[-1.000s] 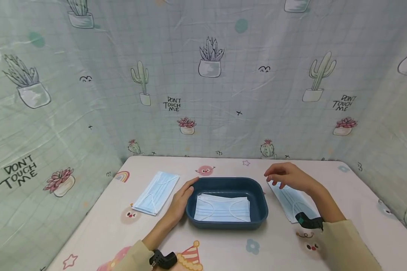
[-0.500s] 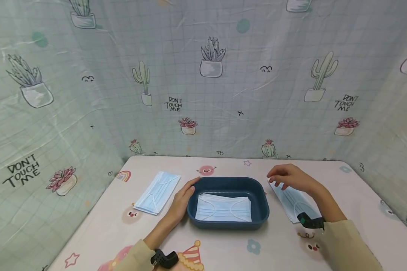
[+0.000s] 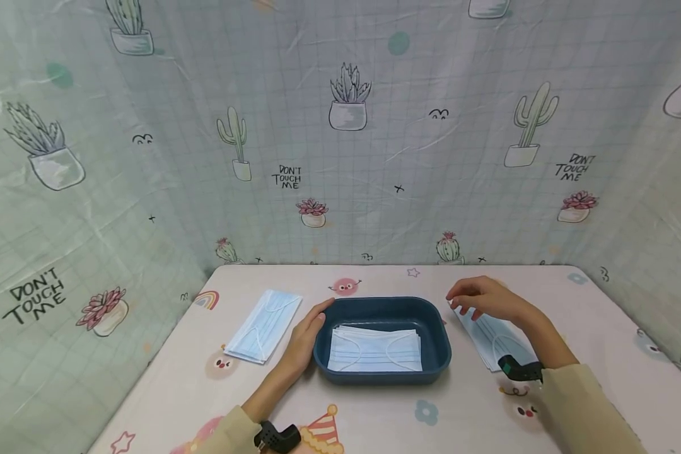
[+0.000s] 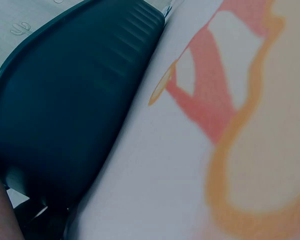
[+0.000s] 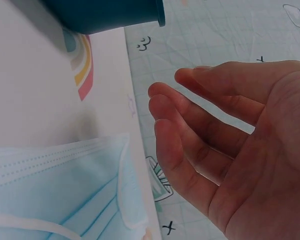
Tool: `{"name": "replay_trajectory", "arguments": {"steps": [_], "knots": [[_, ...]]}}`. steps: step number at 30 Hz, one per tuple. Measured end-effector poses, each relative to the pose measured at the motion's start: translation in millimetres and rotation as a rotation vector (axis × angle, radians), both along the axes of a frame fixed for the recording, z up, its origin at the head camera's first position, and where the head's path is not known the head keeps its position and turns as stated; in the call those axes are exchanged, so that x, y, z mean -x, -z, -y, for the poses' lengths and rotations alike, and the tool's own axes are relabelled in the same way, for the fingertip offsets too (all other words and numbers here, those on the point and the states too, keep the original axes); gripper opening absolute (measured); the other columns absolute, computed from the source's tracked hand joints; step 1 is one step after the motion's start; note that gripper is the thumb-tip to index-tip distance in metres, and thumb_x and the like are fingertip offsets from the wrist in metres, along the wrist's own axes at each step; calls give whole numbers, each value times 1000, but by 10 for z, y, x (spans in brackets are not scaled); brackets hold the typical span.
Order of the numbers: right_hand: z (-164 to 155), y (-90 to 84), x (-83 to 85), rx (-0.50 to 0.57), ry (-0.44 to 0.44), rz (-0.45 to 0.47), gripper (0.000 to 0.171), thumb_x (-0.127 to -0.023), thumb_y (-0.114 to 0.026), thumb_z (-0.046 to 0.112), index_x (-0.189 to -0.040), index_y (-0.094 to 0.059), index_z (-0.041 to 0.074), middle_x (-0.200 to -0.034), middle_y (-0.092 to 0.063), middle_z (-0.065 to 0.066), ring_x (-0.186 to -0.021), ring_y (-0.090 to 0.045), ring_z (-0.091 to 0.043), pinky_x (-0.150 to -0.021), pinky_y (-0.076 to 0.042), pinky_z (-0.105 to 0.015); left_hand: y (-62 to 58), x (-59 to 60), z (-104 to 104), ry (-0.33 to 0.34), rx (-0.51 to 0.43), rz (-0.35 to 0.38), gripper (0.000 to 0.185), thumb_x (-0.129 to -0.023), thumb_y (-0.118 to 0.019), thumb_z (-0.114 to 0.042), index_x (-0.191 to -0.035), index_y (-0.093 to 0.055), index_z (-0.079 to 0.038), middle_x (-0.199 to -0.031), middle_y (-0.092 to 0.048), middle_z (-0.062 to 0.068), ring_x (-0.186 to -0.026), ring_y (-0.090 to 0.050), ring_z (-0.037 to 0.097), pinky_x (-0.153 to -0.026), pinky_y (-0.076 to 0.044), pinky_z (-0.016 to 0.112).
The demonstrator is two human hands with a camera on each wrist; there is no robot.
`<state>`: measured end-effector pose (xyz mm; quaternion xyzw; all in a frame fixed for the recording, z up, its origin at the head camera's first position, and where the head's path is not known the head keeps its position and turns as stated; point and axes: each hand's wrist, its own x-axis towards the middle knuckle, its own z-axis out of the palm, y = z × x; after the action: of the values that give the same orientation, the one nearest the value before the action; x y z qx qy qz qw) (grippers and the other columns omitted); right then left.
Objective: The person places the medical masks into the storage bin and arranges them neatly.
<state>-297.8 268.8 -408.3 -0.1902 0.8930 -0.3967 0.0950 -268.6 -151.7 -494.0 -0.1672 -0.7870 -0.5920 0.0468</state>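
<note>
A dark blue rectangular bin (image 3: 381, 377) stands at the table's middle, with several light blue face masks (image 3: 374, 350) stacked flat inside it. My left hand (image 3: 302, 340) lies along the bin's left side, its fairly straight fingers reaching the far left corner of the rim. In the left wrist view, the bin's outer wall (image 4: 75, 100) fills the left part. My right hand (image 3: 490, 297) hovers by the far end of the right-hand masks (image 3: 490, 337), fingers loosely bent. Between its fingers and thumb the right wrist view shows nothing held (image 5: 205, 125).
More light blue masks (image 3: 263, 325) lie at a slant on the table left of the bin. A printed cloth (image 3: 352, 189) hangs upright behind the table's far edge and along both sides. The white tabletop (image 3: 386, 416) carries cartoon prints.
The head view has shifted slightly. Both hands, the bin and the masks keep practically the same places relative to one another.
</note>
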Motion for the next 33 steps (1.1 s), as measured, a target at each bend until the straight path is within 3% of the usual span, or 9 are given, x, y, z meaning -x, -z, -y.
{"name": "replay_trajectory", "arguments": {"steps": [10,22,28,33], "knots": [[-4,-54,-17,-10,-5,-4,28,-103,-60,14,-123,-67,-3,-110,-74,-18,-90,-70,-26,-68,-62,-32,17,4,-1,0,-10,9,42,-112,-38,-29,-151,-53,-26,-160,-50,-2,-155,-36,23,-130,-21,53],[-41,81,-29,-3,58,-10,30,-101,-62,17,-125,-68,0,-123,-70,-23,-96,-68,-26,-73,-64,-36,25,-12,-2,3,-19,15,41,-112,-40,-28,-150,-54,-24,-159,-51,0,-155,-37,24,-130,-19,56],[1,96,-34,-45,99,-24,30,-99,-65,17,-124,-69,1,-122,-70,-21,-95,-67,-25,-74,-64,-34,14,-7,-7,1,-21,15,41,-112,-40,-27,-150,-55,-23,-159,-51,0,-155,-37,24,-130,-20,55],[20,140,-11,-48,84,-6,29,-98,-64,15,-123,-69,0,-121,-70,-21,-94,-65,-24,-74,-64,-34,25,-8,-3,-7,-20,12,41,-112,-40,-27,-150,-55,-23,-158,-51,0,-155,-37,25,-130,-20,55]]}}
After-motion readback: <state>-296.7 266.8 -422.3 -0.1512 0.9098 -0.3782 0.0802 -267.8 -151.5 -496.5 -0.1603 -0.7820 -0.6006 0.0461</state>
